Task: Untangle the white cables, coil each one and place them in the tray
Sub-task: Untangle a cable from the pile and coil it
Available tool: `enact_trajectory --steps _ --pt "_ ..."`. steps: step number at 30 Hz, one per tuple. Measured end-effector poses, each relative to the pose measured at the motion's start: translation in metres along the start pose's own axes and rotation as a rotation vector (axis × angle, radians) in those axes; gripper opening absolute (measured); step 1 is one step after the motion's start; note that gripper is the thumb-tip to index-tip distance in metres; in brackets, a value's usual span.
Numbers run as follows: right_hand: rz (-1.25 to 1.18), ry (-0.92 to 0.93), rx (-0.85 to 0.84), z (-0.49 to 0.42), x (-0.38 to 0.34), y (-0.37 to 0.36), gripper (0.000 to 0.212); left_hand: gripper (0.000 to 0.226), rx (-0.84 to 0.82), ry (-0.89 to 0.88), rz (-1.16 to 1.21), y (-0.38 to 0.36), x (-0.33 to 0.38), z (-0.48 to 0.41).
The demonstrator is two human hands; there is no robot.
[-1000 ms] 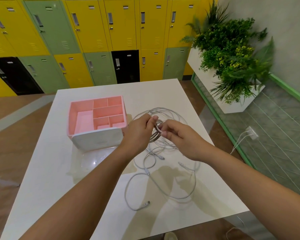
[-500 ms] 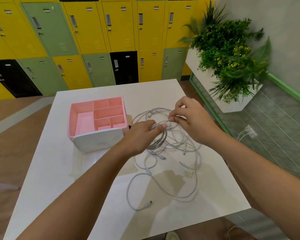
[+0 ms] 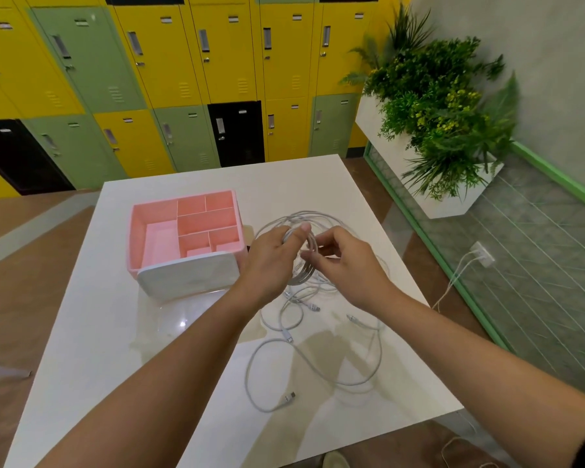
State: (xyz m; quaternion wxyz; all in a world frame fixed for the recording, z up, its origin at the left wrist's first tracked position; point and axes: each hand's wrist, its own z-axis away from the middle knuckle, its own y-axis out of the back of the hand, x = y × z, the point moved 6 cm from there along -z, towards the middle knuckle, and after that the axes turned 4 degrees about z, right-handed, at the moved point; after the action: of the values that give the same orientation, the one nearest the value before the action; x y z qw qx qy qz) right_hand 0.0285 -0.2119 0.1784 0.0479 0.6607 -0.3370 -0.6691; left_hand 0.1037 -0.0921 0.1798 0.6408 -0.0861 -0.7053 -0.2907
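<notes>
1. Lockers (image 3: 183,79) of yellow, green and black metal fill the far wall, above a brown floor.
2. My glossy white rectangular table (image 3: 301,184) stands before them, reflecting light near its middle.
3. To the right sits a white angular planter box (image 3: 453,204) full of green foliage.
4. On the table's left half stands the pink plastic tray (image 3: 190,275), split into compartments and fronted by a white panel.
5. Just right of it lie the thin white cables (image 3: 304,270): part gathered in a coil, the rest sprawled in loose loops with plugs showing.
6. My left hand (image 3: 271,261) grips the coil, thumb over it.
7. My right hand (image 3: 345,261), close beside, pinches a strand at the coil.
</notes>
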Motion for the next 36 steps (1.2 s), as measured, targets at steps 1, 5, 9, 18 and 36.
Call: enact_trajectory --steps 1,5,9,18,36 --pt "-0.041 -0.035 -0.006 0.000 0.003 -0.002 0.016 0.043 -0.010 0.010 0.013 -0.001 -0.001 0.000" --pt "-0.373 -0.190 -0.051 0.000 0.009 -0.009 0.009 0.041 -0.050 0.009 0.060 -0.006 0.000 0.000" --pt "-0.572 -0.247 -0.098 0.001 0.008 -0.008 0.005 0.038 -0.064 0.024 0.119 -0.007 0.001 0.001" --pt "-0.534 -0.285 -0.224 0.004 0.012 0.002 0.008 0.037 -0.109 -0.002 -0.021 -0.005 -0.005 0.005" --pt "-0.375 -0.235 -0.260 -0.010 0.013 0.013 0.013 0.023 -0.157 -0.149 -0.432 -0.020 0.014 -0.001"
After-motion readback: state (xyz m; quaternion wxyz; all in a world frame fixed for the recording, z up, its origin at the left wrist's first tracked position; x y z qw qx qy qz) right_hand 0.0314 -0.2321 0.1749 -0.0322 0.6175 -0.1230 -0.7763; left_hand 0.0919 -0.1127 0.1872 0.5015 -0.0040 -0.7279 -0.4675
